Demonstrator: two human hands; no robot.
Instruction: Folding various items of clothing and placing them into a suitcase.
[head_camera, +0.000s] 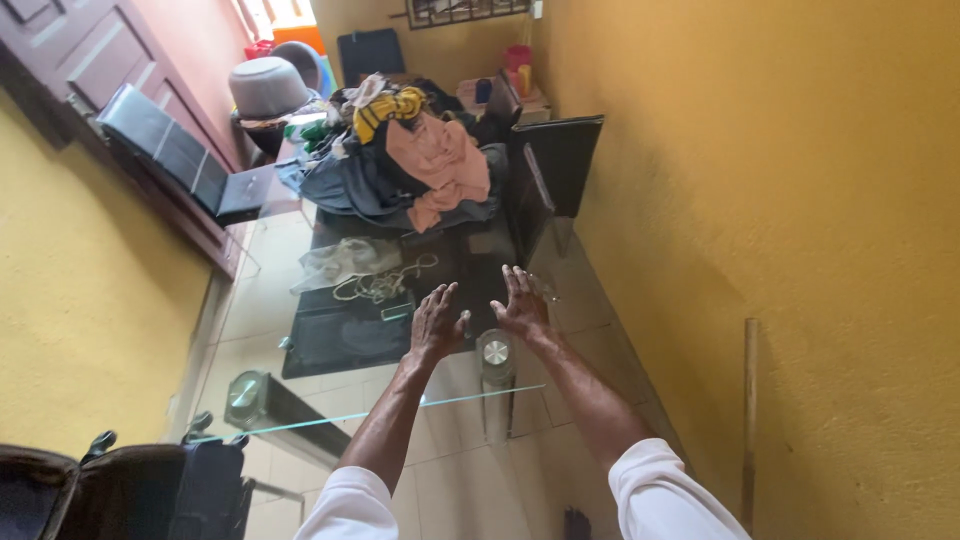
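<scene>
Now both hands hover spread over the glass counter (330, 415).
Left hand (437, 325) and right hand (521, 305) hold nothing, fingers splayed, just short of the cord (385, 283) and plastic bag (340, 262); the clothes pile (410, 160) lies beyond.

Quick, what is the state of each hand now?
Left hand: open, fingers spread, holding nothing, above the glass table.
Right hand: open, fingers spread, holding nothing.

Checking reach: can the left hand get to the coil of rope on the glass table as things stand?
Probably yes. The left hand hovers open over the glass table, the rope lies just beyond its fingertips, and nothing sits between them; the clothes pile lies farther back.
</scene>
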